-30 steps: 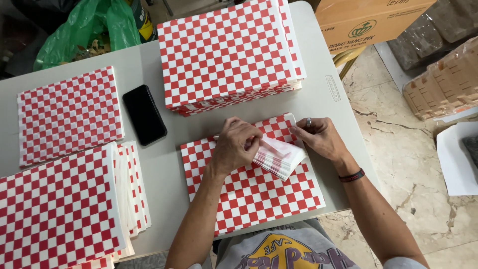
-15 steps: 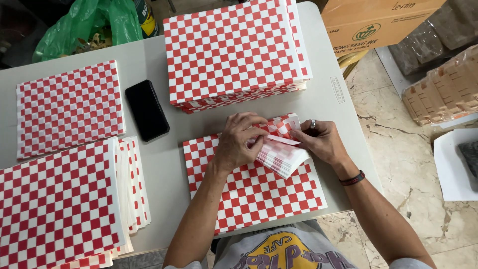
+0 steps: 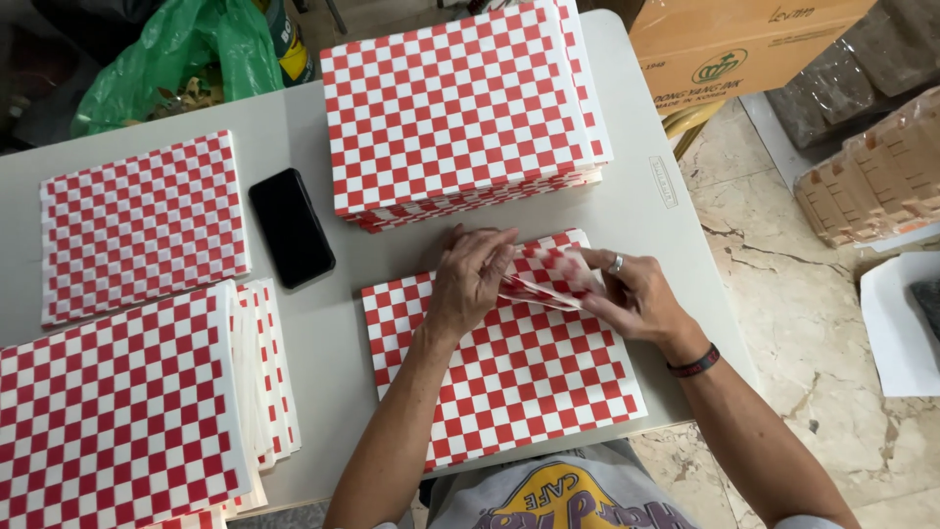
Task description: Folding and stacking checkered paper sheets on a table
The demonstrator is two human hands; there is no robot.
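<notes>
A person's left hand (image 3: 472,279) and right hand (image 3: 627,294) both pinched a folded red-and-white checked paper sheet (image 3: 543,279), held just above a flat checked sheet (image 3: 509,382) at the near edge of the grey worktop (image 3: 313,323). The paper looked thin, light and limp, easily creased, and best gripped along its edges. Beyond lay a black phone (image 3: 291,226) and a tall paper stack (image 3: 460,108).

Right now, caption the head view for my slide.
Both hands, left hand and right hand, fold checkered paper over a sheet.
</notes>
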